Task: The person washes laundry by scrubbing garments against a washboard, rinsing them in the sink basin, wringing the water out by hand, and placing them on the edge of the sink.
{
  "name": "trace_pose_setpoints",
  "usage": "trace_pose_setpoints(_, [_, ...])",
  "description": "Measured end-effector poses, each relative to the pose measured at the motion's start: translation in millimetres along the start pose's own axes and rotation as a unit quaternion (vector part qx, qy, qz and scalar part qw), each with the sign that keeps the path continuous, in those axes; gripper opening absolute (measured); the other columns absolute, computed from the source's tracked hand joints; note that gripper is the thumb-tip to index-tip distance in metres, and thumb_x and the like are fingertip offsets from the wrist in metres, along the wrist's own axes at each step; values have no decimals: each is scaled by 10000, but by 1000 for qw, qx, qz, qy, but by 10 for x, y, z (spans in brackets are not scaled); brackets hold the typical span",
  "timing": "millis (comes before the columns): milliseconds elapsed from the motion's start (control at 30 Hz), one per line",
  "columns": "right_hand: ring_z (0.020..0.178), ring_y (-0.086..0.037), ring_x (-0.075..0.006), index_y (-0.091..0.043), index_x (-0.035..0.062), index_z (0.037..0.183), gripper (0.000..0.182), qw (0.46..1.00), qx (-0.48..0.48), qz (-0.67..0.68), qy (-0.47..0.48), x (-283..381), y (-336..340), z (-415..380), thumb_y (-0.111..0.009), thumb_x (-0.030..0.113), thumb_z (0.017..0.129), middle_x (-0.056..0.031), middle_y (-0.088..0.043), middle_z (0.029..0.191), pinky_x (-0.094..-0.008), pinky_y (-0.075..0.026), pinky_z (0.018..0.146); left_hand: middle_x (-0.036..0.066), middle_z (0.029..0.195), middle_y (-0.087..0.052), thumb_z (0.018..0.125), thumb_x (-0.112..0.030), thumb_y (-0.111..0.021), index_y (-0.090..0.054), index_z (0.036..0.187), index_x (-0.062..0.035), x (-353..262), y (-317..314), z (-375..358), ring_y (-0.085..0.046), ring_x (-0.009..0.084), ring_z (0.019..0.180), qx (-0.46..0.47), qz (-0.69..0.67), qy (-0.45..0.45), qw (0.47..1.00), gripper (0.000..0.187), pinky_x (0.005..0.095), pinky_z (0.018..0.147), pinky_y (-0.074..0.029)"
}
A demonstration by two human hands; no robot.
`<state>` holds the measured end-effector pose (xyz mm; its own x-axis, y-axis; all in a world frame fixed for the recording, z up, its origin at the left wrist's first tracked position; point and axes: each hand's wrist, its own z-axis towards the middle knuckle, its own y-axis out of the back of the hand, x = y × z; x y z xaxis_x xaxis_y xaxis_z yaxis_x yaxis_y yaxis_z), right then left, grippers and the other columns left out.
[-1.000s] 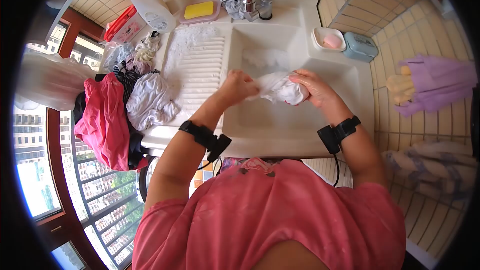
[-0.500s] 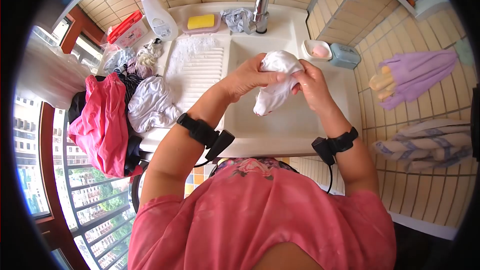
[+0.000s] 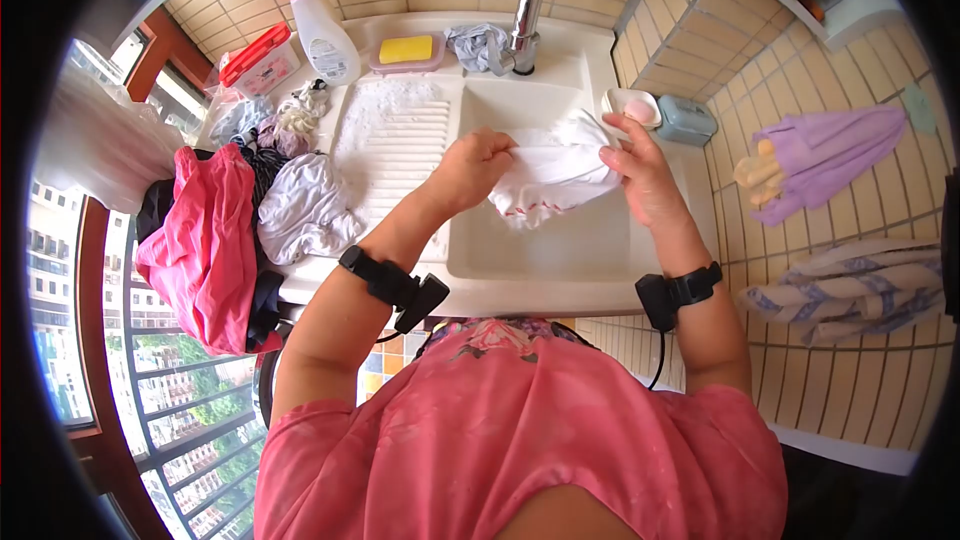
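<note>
A wet white cloth [image 3: 550,180] with small red marks along its lower edge is stretched between my two hands, above the basin of the sink [image 3: 540,252]. My left hand [image 3: 474,170] is closed in a fist on the cloth's left end. At its right end, my right hand [image 3: 648,172] pinches the cloth by the thumb, while the index finger stretches out. Part of the cloth's upper side is blurred. The ribbed washboard [image 3: 400,145], with suds on its upper part, lies left of the basin.
A chrome faucet [image 3: 530,10] stands behind the basin, with a grey cloth [image 3: 478,46] beside it. Nearby are a yellow sponge [image 3: 405,49], a spray bottle [image 3: 322,40] and a soap dish [image 3: 632,105]. Pink clothing [image 3: 205,240] and a white garment [image 3: 305,208] lie at left.
The bunched white cloth is now spread out wider and flatter. My left hand has moved left and down, and my right hand slightly right, with its fingers more extended.
</note>
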<state>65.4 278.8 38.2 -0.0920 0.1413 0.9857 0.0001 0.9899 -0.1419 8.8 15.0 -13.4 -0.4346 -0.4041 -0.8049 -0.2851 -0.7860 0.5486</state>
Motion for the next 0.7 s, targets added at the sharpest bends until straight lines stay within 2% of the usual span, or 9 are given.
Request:
trace_pose_setpoints(33, [910,-566,-93,-592,44,1077,277,1000,-1,2,-1,-23,75,13,-717,140,850,-15,-628,996,-263,-430,825,79,848,-635,903,-72,-514,-624,1182,1,-1,12,7,-590,167,795,2,1,1,1000,309,312,766,-495])
trace_pose_setpoints(100, [912,-562,-88,-601,74,1081,261,998,49,-16,-37,-49,246,45,-707,90,844,-6,-623,1007,-253,-423,811,77,868,-606,930,-93,-463,-610,1166,-2,-19,44,11,-571,182,825,36,-75,126,989,292,308,801,-484])
trace_pose_setpoints(233, [886,-548,-81,-612,89,1020,208,998,43,43,-30,-34,373,-51,-686,34,833,13,-606,979,-250,-422,802,75,876,-596,945,-118,-433,-603,1140,-8,-2,-2,-12,-557,186,832,23,-95,116,988,281,310,808,-478])
trace_pose_setpoints(300, [854,-534,-79,-611,93,952,160,995,82,59,13,-117,505,-21,-663,5,828,25,-589,948,-243,-424,799,186,1028,-659,956,-162,-463,-623,1170,-20,1,-37,4,-623,314,969,51,-122,141,981,303,362,911,-475])
trace_pose_setpoints(333, [854,-534,-79,-611,93,952,160,995,81,61,14,-162,510,-21,-663,5,828,25,-589,948,-243,-424,799,186,1028,-659,956,-162,-463,-623,1170,-20,6,-71,17,-623,314,969,53,-120,141,981,303,362,911,-475])
trace_pose_setpoints(433, [838,-522,-79,-601,93,921,151,991,97,72,52,-250,342,8,-652,-9,822,32,-576,928,-236,-422,803,152,1001,-679,953,-170,-497,-612,1255,-18,-81,-176,83,-626,288,993,87,-74,34,993,357,329,945,-466])
trace_pose_setpoints(500, [850,-524,-77,-601,89,915,146,989,121,70,44,-278,177,-17,-654,-10,822,33,-575,917,-234,-423,810,101,1075,-685,943,-163,-558,-596,1317,-10,-227,-312,102,-623,239,1037,144,-219,143,955,407,312,975,-458])
trace_pose_setpoints(533, [881,-540,-81,-616,71,944,145,989,125,72,40,-265,130,-21,-656,-5,828,19,-596,929,-242,-430,824,61,1094,-673,947,-159,-601,-626,1241,-11,-463,-305,70,-613,181,1023,120,-330,165,922,330,326,958,-464])
trace_pose_setpoints(700, [918,-566,-96,-610,46,1105,251,993,59,81,58,-48,21,-76,-661,34,859,-15,-627,973,-254,-439,839,24,1103,-650,966,-193,-612,-601,1149,-89,-255,-325,80,-597,130,1064,118,-435,164,877,211,333,975,-457])
